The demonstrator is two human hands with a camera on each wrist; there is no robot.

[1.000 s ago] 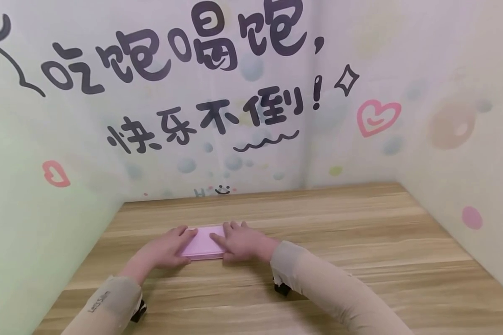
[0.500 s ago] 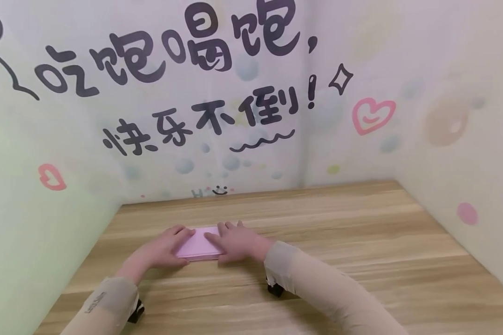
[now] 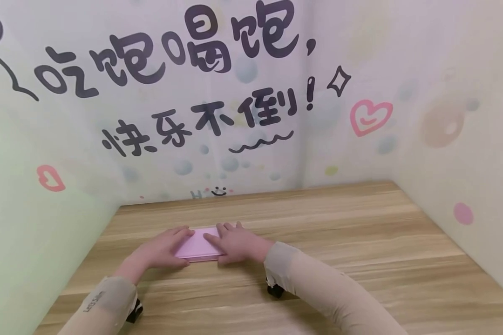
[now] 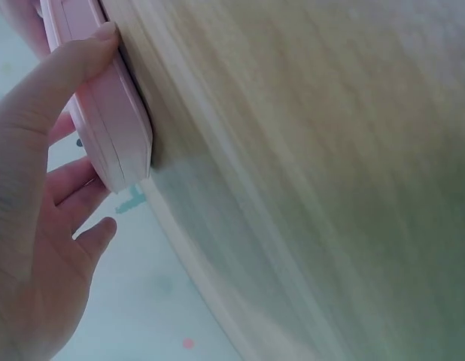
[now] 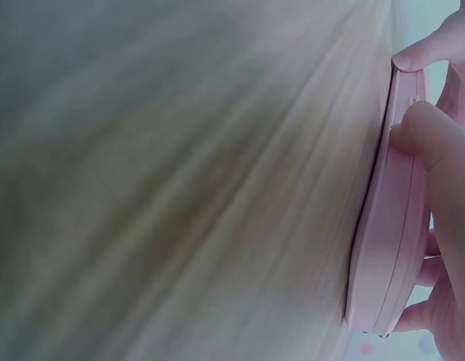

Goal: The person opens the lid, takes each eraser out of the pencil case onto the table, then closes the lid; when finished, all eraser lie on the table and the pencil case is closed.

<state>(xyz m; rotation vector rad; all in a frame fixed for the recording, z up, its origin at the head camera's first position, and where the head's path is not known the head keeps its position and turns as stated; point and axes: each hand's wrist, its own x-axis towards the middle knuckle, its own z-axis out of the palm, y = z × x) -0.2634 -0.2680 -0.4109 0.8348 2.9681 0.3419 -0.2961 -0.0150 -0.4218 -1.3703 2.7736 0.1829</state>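
Observation:
A flat pink case (image 3: 199, 244) with rounded corners lies on the wooden table, left of centre in the head view. My left hand (image 3: 161, 249) grips its left end, thumb on the near side and fingers reaching over to the far edge. From the other end my right hand (image 3: 239, 244) holds it the same way. A thin seam runs along the side of the case (image 4: 116, 135) in the left wrist view. In the right wrist view the thumb presses against the near side of the case (image 5: 387, 226), and small metal bits show at its end.
The wood-grain table (image 3: 339, 242) extends to the right and in front of the case. Behind it stands a white wall (image 3: 251, 167) with dark lettering and drawings, and side walls close in the table left and right. Black wrist devices (image 3: 275, 289) sit under both sleeves.
The head view has shifted slightly to the right. Both hands keep their hold, and the pink case stays at the same spot on the table.

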